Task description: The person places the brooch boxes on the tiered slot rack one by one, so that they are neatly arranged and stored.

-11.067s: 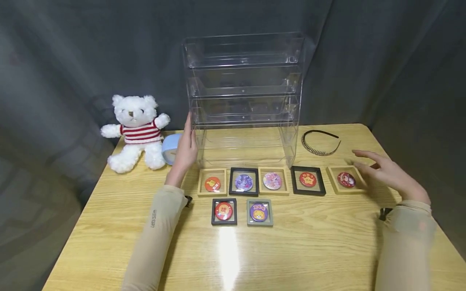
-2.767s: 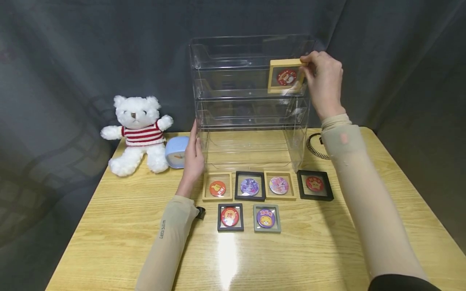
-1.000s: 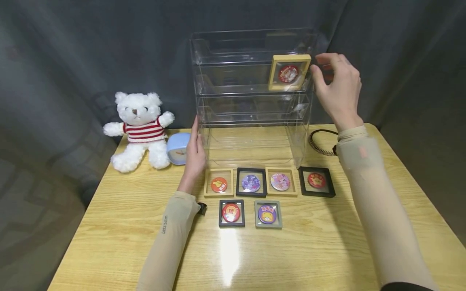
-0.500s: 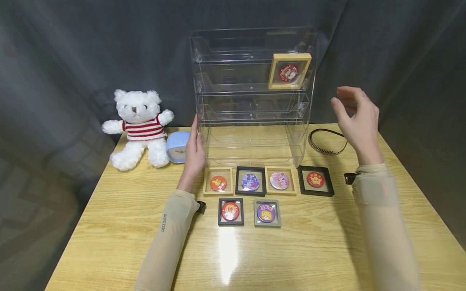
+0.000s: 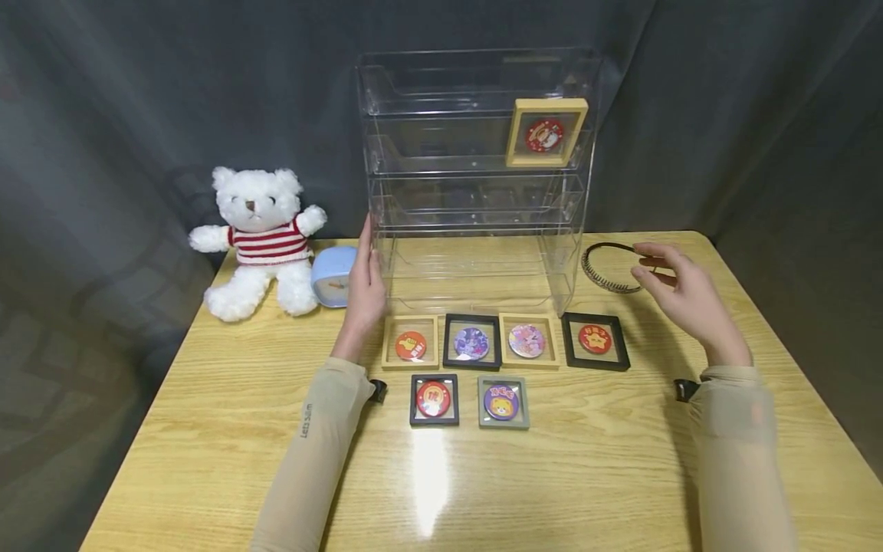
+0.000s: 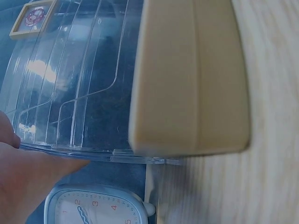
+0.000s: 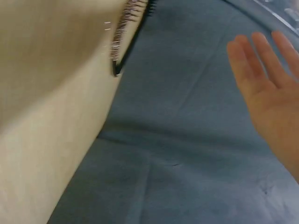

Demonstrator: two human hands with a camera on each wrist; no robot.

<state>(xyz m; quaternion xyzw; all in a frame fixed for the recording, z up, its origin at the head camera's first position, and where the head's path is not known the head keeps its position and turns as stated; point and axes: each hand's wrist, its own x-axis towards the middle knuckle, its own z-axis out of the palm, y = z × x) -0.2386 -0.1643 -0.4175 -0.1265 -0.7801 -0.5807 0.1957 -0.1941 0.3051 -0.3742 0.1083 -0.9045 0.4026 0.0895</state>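
In the head view, my left hand (image 5: 363, 299) lies with straight fingers along the left side of a clear acrylic tiered display rack (image 5: 476, 177). The left wrist view shows that hand (image 6: 28, 182) at the rack's edge. One yellow-framed red badge (image 5: 547, 132) leans on an upper tier at the right. My right hand (image 5: 693, 303) hovers with loosely bent fingers, holding nothing, near a toothed headband (image 5: 610, 288). Left of it on the table lies a black-framed star badge (image 5: 595, 340). Fingers of the right hand (image 7: 273, 98) look extended in the right wrist view.
Before the rack lie an orange thumb badge (image 5: 411, 346), a purple one (image 5: 471, 343) and a pink one (image 5: 526, 341), all framed. Closer are a red badge (image 5: 433, 399) and a bear badge (image 5: 501, 402). A white teddy bear (image 5: 258, 207) and blue clock (image 5: 334, 277) stand left.
My right hand picked up the yellow-framed red badge from the table's right, set it on the upper tier, let go, then moved down and right. My left hand stays at the rack's side.
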